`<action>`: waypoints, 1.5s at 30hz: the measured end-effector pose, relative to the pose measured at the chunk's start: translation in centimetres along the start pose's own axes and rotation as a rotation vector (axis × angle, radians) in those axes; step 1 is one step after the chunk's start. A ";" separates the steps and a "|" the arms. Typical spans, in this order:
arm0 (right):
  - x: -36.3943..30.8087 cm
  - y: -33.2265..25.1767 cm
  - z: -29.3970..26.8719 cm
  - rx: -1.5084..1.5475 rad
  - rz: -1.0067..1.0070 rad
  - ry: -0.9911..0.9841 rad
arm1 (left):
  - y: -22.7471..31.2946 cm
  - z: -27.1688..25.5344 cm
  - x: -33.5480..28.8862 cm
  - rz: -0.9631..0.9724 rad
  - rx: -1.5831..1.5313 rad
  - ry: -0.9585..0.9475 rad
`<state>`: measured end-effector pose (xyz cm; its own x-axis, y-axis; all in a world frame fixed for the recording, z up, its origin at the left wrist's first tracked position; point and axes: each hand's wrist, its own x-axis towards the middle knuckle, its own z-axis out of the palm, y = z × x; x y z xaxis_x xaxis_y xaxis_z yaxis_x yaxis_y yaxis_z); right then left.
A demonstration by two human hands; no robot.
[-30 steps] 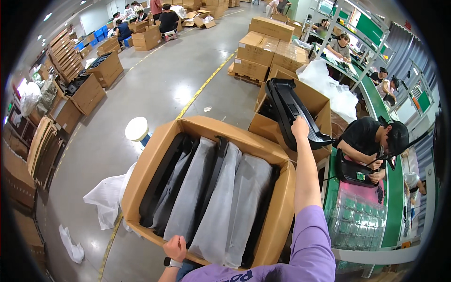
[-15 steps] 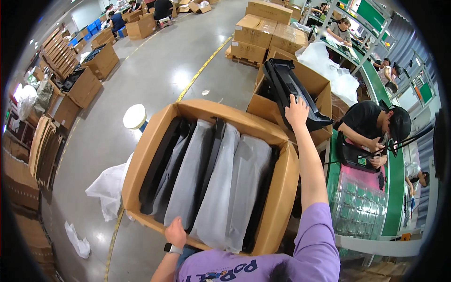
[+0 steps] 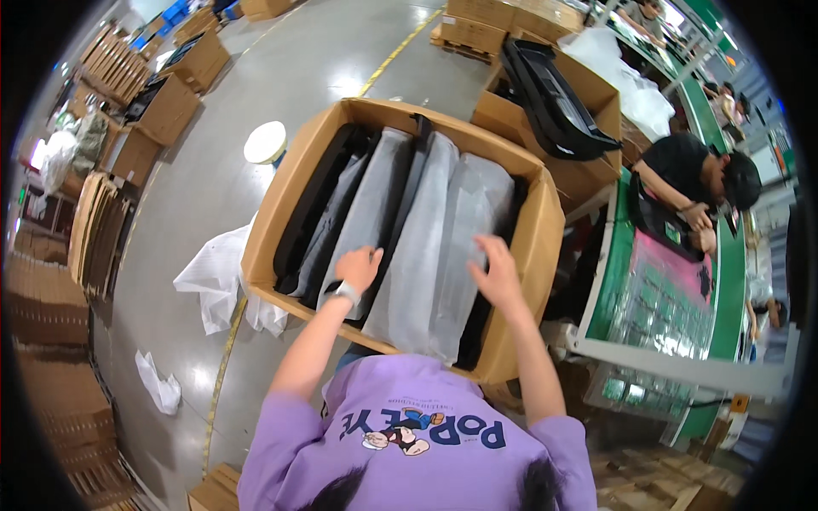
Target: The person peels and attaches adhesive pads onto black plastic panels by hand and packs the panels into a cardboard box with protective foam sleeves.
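Wrapped panels (image 3: 426,247): flat pieces in grey-white foam sleeves, standing on edge side by side inside the big cardboard box (image 3: 281,204), with bare black panels (image 3: 311,204) packed against the box's left wall.
Cardboard box: open at the top, standing on the grey floor (image 3: 256,77) just in front of the person in the purple shirt (image 3: 409,443).
Left hand (image 3: 358,268): rests on top of a wrapped panel near the box's near wall, fingers curled loosely; grip not closed around anything I can make out; a watch sits on the wrist.
Right hand (image 3: 497,272): laid flat on the rightmost wrapped panel, close to the box's right wall, fingers spread, grip released.
Second box (image 3: 588,94): behind the big box to its right, with a black tray (image 3: 550,98) lying tilted across its top.
White roll (image 3: 265,141): on the floor just beyond the big box's far left corner.
White wrapping sheet (image 3: 209,277): crumpled on the floor against the big box's left side.
Green conveyor (image 3: 665,298): right of the big box, where another person leans over it.
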<state>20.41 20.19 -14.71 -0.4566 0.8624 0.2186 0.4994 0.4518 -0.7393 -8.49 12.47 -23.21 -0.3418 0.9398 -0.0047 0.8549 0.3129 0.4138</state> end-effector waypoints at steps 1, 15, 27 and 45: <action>-2.8 -1.3 -0.2 0.106 0.062 0.011 | 0.8 0.8 1.7 0.022 0.023 -0.045; -18.3 -7.8 1.4 0.175 0.163 0.172 | -0.2 -7.4 8.6 -0.240 -1.115 -0.424; -12.9 -13.1 3.2 0.479 -0.190 0.529 | 13.7 -11.2 -2.2 -0.009 -1.172 0.374; -20.8 6.4 -5.1 0.255 0.690 0.558 | 10.2 -2.4 -4.6 0.783 0.101 -0.421</action>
<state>36.89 6.29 -20.76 0.3361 0.9369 -0.0965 0.3215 -0.2105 -0.9232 0.89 10.98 -16.83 0.5085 0.8557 -0.0962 0.8202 -0.4474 0.3564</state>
